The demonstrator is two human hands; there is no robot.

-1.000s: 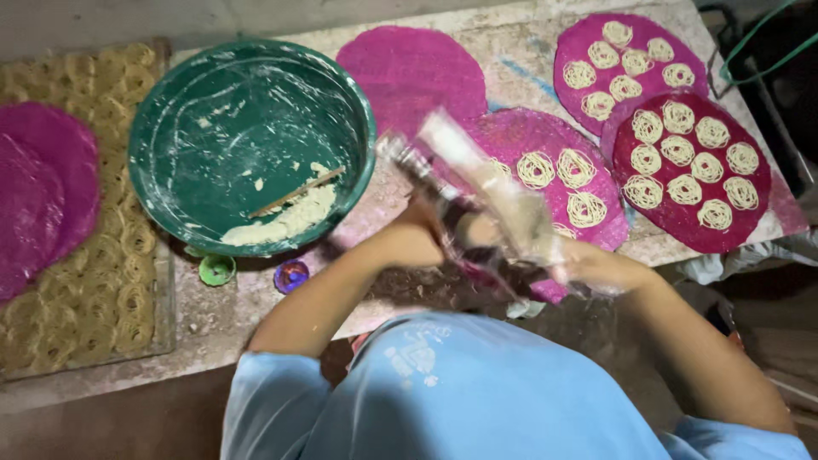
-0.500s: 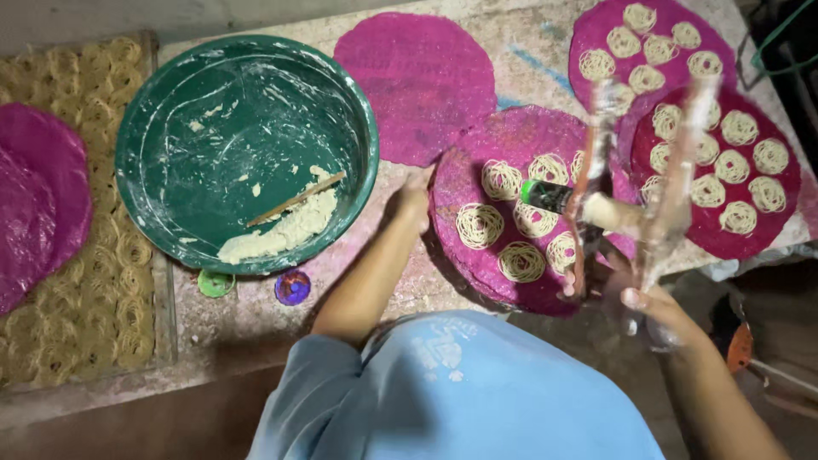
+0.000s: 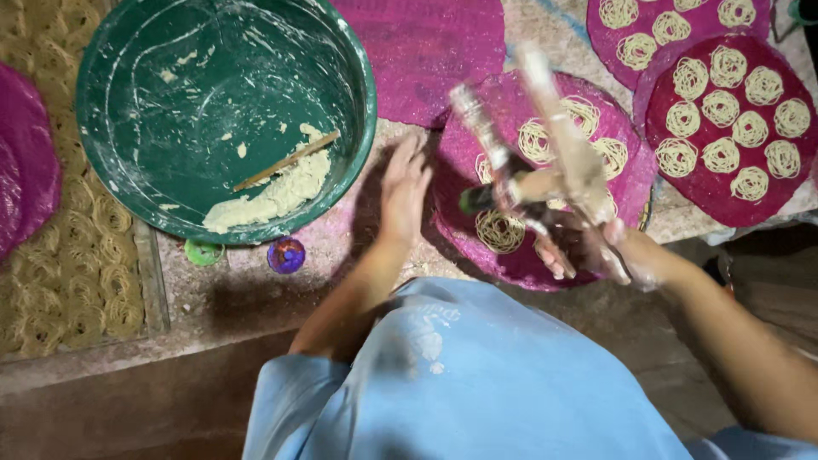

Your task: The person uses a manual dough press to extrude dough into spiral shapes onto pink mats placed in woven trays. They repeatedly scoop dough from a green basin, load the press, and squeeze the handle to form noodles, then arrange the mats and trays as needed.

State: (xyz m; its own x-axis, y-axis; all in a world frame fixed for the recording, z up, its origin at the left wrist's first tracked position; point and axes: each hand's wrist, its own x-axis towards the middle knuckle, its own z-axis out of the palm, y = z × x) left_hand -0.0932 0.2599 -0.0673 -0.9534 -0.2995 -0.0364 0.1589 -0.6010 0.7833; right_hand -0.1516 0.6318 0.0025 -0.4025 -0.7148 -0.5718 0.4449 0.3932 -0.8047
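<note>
A person in a blue shirt works a dough press over a round magenta mat.

Taking the big green basin (image 3: 128, 111) as the mark: it sits on the surface (image 3: 213, 290) with a lump of pale dough (image 3: 277, 192) and a thin stick (image 3: 285, 160) inside. To its right lies the round magenta mat (image 3: 477, 183), carrying a few pale noodle coils (image 3: 499, 231). Further right, two more mats (image 3: 771, 200) are filled with coils. The left hand (image 3: 404, 189) lies flat, fingers spread and released, on the mat's near edge, just right of the basin. The right hand (image 3: 588, 247) has its fingers clenched on the handles of the dough press (image 3: 545, 162), held blurred above the mat. Just below the basin sit two small caps (image 3: 286, 255), one green and one purple.
</note>
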